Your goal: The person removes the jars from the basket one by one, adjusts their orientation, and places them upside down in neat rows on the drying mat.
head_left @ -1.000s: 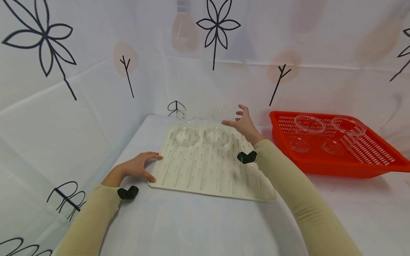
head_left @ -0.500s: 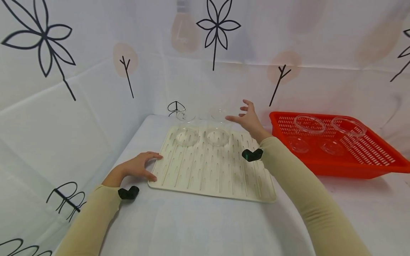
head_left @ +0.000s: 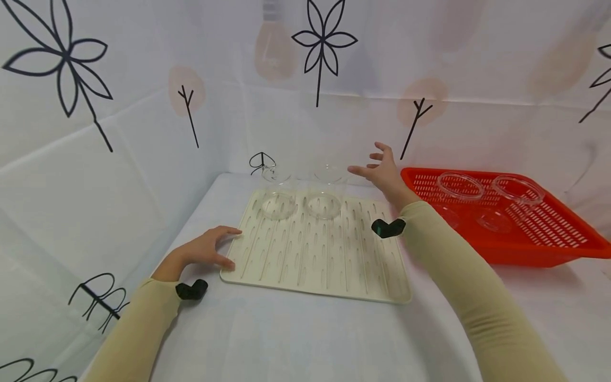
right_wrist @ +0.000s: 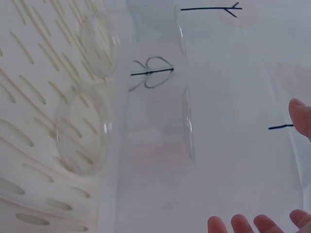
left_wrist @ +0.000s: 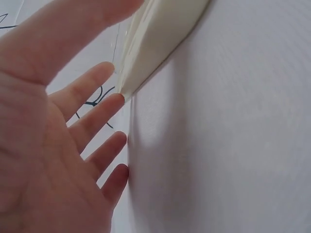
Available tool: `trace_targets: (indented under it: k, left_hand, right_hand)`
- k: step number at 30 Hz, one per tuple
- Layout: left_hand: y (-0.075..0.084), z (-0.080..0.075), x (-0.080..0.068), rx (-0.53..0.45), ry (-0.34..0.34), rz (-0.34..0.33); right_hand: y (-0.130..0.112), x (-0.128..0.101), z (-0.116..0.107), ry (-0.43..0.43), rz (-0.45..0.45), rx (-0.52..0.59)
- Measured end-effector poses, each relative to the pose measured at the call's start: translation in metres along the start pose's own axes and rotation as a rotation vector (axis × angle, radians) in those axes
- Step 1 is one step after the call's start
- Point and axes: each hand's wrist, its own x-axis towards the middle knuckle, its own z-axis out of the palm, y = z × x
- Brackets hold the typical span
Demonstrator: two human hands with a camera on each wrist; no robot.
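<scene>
A cream ridged drying mat (head_left: 315, 249) lies on the white table. Two clear glasses stand upside down at its far edge, one (head_left: 279, 191) on the left and one (head_left: 325, 191) on the right; the right wrist view shows them as glass (right_wrist: 121, 46) and glass (right_wrist: 126, 131). My left hand (head_left: 210, 249) rests flat on the mat's near left corner, its fingers straight against the mat edge (left_wrist: 155, 43). My right hand (head_left: 379, 172) hovers open in the air just right of the glasses, holding nothing, its fingertips (right_wrist: 252, 224) spread.
A red slotted basket (head_left: 525, 244) stands to the right of the mat with several clear glasses (head_left: 460, 185) in it. A white cloth printed with flowers and trees hangs as walls at the back and left.
My right hand has risen and drifted to the right, away from the glasses on the mat and toward the red basket. The left hand has stayed on the mat corner.
</scene>
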Motion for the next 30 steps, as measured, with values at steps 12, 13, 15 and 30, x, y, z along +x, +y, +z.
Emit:
trace_targets:
  k: [12, 13, 15, 30]
  left_hand:
    - [0.008, 0.0, 0.006, -0.095, 0.143, -0.022]
    - [0.009, 0.001, 0.007, -0.093, 0.149, -0.019]
    - [0.01, 0.002, 0.01, -0.096, 0.162, -0.015]
    - [0.04, 0.012, 0.025, -0.217, 0.288, 0.044]
  right_hand:
    - [-0.002, -0.005, -0.027, 0.038, 0.014, 0.007]
    - [-0.002, -0.006, -0.03, 0.042, 0.016, 0.003]
    - [-0.001, -0.008, -0.034, 0.053, 0.021, -0.002]
    - [0.014, -0.01, -0.055, 0.11, 0.061, -0.018]
